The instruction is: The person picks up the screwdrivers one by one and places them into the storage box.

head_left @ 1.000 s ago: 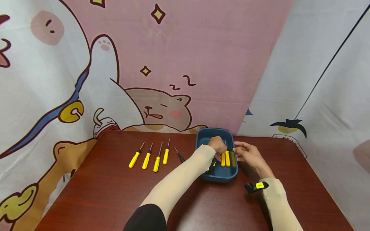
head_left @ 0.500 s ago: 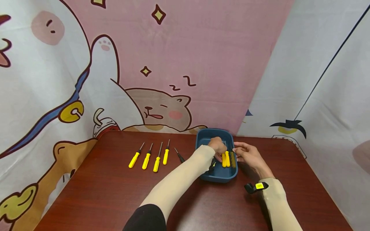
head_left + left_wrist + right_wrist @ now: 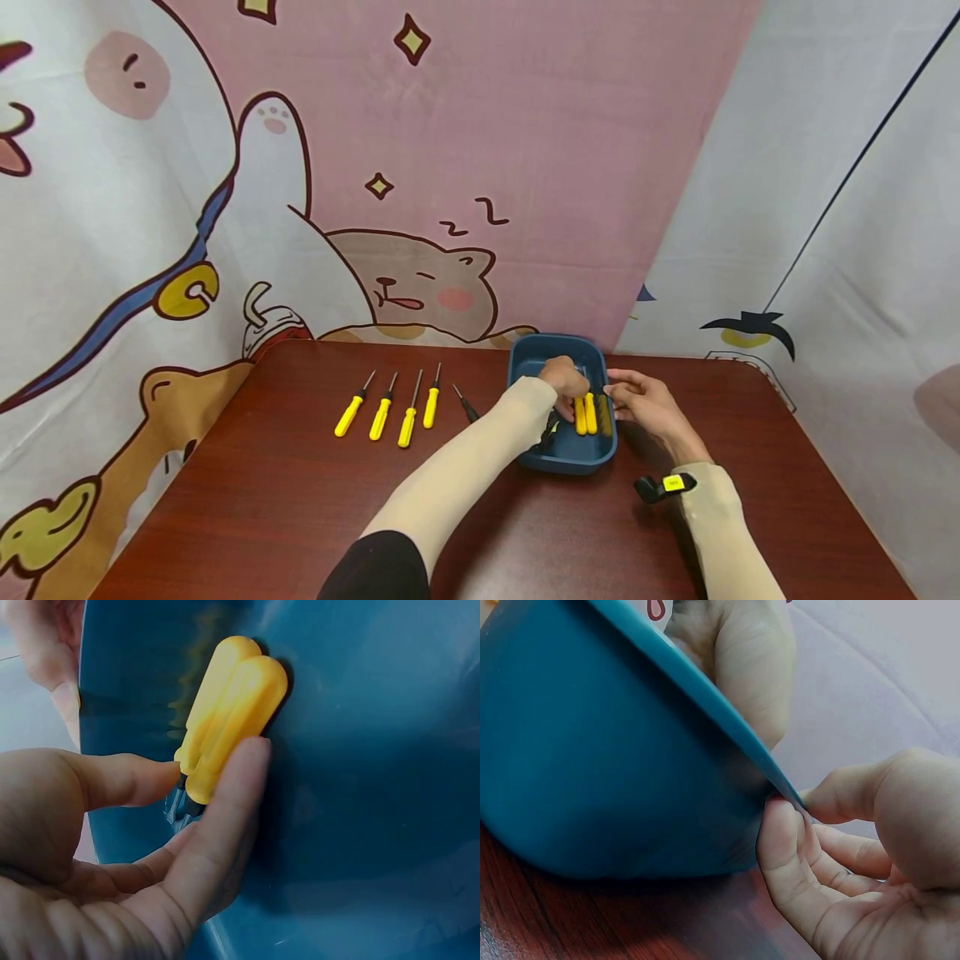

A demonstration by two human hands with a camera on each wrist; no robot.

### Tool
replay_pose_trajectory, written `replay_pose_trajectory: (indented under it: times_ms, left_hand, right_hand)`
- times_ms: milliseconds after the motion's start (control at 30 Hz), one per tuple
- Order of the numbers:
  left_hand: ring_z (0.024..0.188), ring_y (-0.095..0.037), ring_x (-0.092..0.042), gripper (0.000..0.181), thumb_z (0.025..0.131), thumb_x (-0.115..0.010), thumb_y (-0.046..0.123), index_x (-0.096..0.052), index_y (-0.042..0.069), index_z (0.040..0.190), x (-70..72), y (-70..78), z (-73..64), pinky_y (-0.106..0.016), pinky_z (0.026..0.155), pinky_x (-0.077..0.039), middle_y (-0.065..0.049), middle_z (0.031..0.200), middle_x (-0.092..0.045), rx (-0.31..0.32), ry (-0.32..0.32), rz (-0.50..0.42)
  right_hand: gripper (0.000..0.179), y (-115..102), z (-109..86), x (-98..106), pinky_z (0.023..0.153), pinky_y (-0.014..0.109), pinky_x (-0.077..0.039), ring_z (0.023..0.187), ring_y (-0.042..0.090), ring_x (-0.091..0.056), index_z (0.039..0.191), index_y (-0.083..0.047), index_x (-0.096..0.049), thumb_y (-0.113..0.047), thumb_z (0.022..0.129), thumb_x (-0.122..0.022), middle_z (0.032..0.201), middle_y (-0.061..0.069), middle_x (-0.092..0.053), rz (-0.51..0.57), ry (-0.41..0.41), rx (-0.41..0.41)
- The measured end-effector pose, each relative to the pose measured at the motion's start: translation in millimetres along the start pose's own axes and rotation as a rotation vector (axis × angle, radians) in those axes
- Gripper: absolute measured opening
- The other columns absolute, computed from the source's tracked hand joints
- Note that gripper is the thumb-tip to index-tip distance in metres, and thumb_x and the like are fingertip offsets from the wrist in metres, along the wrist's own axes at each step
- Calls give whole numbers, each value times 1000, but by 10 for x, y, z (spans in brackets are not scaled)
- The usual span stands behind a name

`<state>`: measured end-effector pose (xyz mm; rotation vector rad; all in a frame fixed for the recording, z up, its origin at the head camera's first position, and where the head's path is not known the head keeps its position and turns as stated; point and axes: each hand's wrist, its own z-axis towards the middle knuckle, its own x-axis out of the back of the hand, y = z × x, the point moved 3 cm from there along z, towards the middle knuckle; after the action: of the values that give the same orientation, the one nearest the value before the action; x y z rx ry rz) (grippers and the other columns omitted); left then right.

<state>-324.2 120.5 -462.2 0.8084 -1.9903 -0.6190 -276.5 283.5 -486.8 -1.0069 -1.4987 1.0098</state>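
A blue plastic bin (image 3: pixel 566 461) stands at the back right of the table. Inside it, my left hand (image 3: pixel 566 382) reaches down and pinches two yellow-handled screwdrivers (image 3: pixel 232 712) between thumb and fingers, near where the handles meet the shafts. The handles lie side by side; the shafts are mostly hidden by the fingers. My right hand (image 3: pixel 651 408) is outside the bin, at its right side. Its thumb and fingers pinch the bin's rim (image 3: pixel 705 694), as the right wrist view shows.
Several yellow-handled screwdrivers (image 3: pixel 407 427) lie in a row on the dark red table (image 3: pixel 247 500), left of the bin. A screwdriver with a dark shaft end (image 3: pixel 467 407) lies partly behind the left forearm. A printed cloth (image 3: pixel 585 167) hangs behind the table.
Inside the bin, the left one of the two yellow handles has shifted slightly right, closer against the other. My right hand keeps its place on the rim.
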Motion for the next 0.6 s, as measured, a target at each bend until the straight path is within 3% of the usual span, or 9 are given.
replay_pose_trajectory:
  times_ms: [233,400,500,600]
  left_hand:
    - [71,-29,-74,28,96,-70,25,-66,2,111,21,19,-37,-35,61,-63,-18,92,-70,-58,47,199]
    - [67,-24,-64,39,96,-69,33,-65,10,127,42,31,-98,-33,56,-58,-11,101,-67,-79,55,288]
    - [79,-23,-64,46,96,-68,34,-62,14,137,56,36,-135,-36,63,-59,-8,117,-67,-96,68,303]
    - [96,-21,-64,49,97,-67,36,-60,15,141,65,52,-172,-37,77,-61,-6,132,-65,-127,78,358]
  right_hand:
    - [49,12,4,3,73,24,-61,81,12,-64,150,2,-44,-12,104,-55,123,28,-63,0,-4,-4]
    - [50,9,-4,2,74,24,-61,83,12,-64,151,1,-43,-12,104,-55,123,26,-64,-2,-10,0]
    - [50,2,-7,2,74,25,-61,83,13,-64,151,1,-43,-12,104,-54,123,26,-64,-4,-12,2]
    - [50,-4,-3,7,74,24,-61,83,13,-65,151,1,-43,-11,104,-54,123,26,-64,-10,-10,4]
